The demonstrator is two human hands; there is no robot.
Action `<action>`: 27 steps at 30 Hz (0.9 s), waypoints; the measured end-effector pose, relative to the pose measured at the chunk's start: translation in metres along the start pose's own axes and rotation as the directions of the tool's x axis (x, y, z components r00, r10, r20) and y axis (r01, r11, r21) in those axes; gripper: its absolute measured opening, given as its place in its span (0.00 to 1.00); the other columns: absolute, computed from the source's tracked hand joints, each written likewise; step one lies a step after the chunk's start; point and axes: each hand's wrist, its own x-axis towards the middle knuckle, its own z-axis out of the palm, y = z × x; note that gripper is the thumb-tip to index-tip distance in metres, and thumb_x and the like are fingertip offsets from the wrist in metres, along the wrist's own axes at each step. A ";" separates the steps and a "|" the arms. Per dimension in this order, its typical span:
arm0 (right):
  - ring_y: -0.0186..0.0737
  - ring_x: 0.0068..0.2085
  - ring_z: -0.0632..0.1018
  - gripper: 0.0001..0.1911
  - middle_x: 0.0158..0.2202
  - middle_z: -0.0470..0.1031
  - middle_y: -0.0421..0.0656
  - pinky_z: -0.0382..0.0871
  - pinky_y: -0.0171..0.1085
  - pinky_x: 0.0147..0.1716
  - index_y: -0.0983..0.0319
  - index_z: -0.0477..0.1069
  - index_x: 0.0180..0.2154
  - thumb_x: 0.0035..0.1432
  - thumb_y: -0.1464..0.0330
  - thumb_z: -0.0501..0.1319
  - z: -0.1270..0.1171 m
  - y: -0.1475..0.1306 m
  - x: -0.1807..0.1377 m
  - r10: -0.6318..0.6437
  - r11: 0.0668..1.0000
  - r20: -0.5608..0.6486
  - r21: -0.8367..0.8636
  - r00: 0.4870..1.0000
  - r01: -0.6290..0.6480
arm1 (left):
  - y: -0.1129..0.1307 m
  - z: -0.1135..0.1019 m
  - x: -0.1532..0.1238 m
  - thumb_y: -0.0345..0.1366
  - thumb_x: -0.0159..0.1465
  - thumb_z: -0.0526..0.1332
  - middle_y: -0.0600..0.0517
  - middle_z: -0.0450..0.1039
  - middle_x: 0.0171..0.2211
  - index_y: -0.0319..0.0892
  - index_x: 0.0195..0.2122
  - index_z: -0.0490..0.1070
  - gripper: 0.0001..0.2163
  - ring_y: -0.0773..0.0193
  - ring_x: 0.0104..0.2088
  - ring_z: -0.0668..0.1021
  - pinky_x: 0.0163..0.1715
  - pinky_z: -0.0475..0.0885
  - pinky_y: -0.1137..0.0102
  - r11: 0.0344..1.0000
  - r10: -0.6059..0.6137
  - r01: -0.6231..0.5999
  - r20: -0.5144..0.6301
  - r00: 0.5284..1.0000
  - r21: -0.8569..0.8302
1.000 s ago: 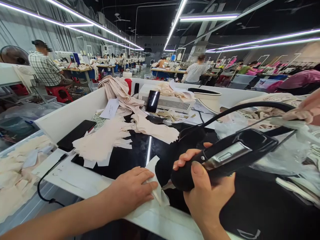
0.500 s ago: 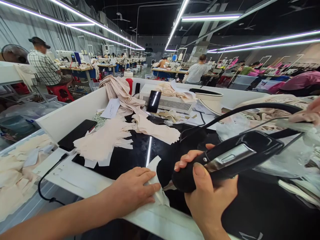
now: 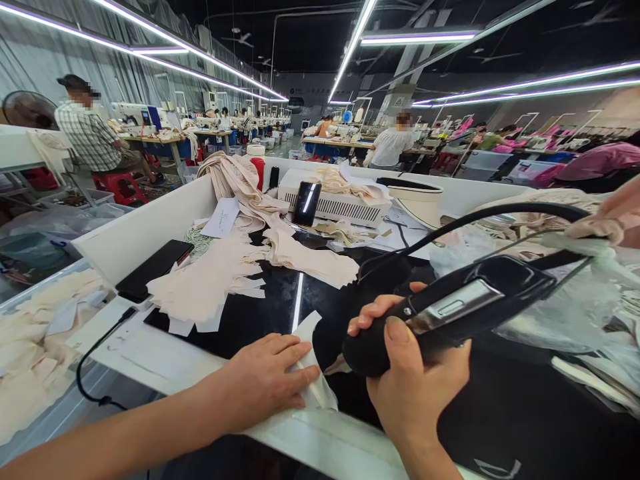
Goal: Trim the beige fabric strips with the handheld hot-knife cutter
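My right hand (image 3: pixel 417 387) is closed round the handle of a black hand-held tool (image 3: pixel 450 313) with a silver panel and a thick black cord (image 3: pixel 490 217) arching off to the right. The tool is held a little above the glossy black work surface (image 3: pixel 265 313). My left hand (image 3: pixel 263 380) lies flat, fingers together, on a white piece of fabric (image 3: pixel 307 363) at the table's near edge, just left of the tool's rounded end. A pile of beige fabric pieces (image 3: pixel 210 283) lies further back on the left.
A black phone (image 3: pixel 153 267) lies on the white ledge at left, a second phone (image 3: pixel 306 202) leans on a white box (image 3: pixel 335 200). Another person's hand (image 3: pixel 607 220) holds clear plastic at far right. A bin of beige pieces (image 3: pixel 30 347) sits lower left. Workers sit at tables behind.
Almost nothing has moved. The tool in my right hand dipped slightly and came back up; my left hand stays flat on the white fabric.
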 end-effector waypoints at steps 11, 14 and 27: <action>0.35 0.26 0.76 0.21 0.30 0.77 0.34 0.76 0.38 0.27 0.55 0.70 0.48 0.57 0.62 0.74 0.003 0.012 0.003 -0.015 1.000 0.029 -0.005 0.999 0.015 | 0.001 0.000 0.001 0.40 0.71 0.70 0.41 0.77 0.59 0.39 0.58 0.72 0.19 0.48 0.57 0.79 0.56 0.78 0.57 1.000 0.006 -0.006 -0.004 1.000 0.018; 0.35 0.26 0.76 0.20 0.30 0.76 0.34 0.76 0.37 0.25 0.56 0.70 0.46 0.57 0.61 0.74 0.004 0.012 0.004 0.004 1.000 0.018 -0.016 1.000 -0.004 | 0.001 0.001 0.001 0.41 0.70 0.70 0.41 0.76 0.59 0.39 0.58 0.71 0.19 0.48 0.58 0.79 0.57 0.78 0.57 1.000 0.011 -0.011 -0.001 1.000 0.020; 0.34 0.26 0.76 0.17 0.30 0.76 0.35 0.75 0.35 0.24 0.56 0.69 0.44 0.59 0.62 0.73 0.007 0.016 0.007 -0.007 1.000 0.054 -0.006 0.999 0.008 | 0.014 0.000 0.001 0.46 0.68 0.73 0.40 0.76 0.60 0.39 0.59 0.72 0.24 0.46 0.58 0.79 0.57 0.79 0.54 0.998 -0.045 0.046 -0.014 0.999 0.034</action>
